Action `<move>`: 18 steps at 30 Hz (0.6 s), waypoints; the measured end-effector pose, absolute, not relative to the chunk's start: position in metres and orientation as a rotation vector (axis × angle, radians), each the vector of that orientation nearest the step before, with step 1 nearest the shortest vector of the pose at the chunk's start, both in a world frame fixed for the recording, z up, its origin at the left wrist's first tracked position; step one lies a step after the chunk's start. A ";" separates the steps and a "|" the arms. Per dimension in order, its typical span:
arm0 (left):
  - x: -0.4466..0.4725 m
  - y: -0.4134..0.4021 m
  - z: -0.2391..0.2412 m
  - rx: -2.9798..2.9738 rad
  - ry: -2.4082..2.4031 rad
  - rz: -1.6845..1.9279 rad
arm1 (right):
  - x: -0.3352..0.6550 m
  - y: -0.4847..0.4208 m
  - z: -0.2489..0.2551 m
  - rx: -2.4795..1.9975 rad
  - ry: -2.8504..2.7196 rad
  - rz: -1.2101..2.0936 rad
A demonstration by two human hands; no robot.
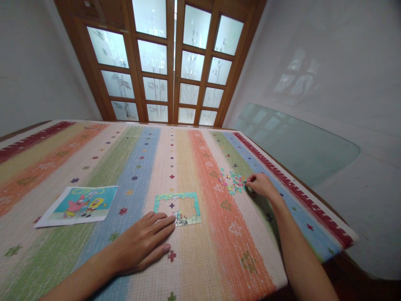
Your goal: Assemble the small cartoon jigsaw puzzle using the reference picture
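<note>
A partly assembled jigsaw puzzle (pixel 196 205) lies on the striped cloth, its border joined along the top and right with a gap in the middle. My left hand (pixel 147 240) rests flat, fingers stretched out, covering the puzzle's lower left corner. Over to the right, my right hand (pixel 258 184) pinches at the edge of a loose pile of puzzle pieces (pixel 232 182). Its thumb and fingertips are closed together; whatever sits between them is too small to make out. A printed picture (pixel 84 205) of cartoon characters lies left of my left hand.
The striped tablecloth (pixel 184 267) covers a wide table, with its right edge near my right forearm. Behind the table stand wooden doors (pixel 173 83) with frosted panes. A glass panel (pixel 297 142) is along the wall at the right.
</note>
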State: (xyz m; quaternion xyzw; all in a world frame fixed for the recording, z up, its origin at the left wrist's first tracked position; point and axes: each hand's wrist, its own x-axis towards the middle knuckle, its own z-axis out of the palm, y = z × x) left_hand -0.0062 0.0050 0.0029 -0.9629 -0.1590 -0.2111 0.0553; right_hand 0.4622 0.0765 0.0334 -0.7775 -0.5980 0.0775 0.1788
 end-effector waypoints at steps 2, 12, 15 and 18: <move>-0.006 0.005 0.003 -2.921 -0.479 -0.626 | 0.453 0.077 0.038 -2.141 -1.696 0.205; -0.005 0.005 0.004 -2.962 -0.482 -0.638 | 0.322 0.056 0.024 -1.326 -1.637 0.878; -0.004 0.005 0.005 -2.984 -0.493 -0.644 | 0.289 0.045 0.015 -1.216 -1.681 1.113; -0.004 0.005 0.004 -2.990 -0.491 -0.633 | 0.271 0.038 0.010 -1.193 -1.754 1.188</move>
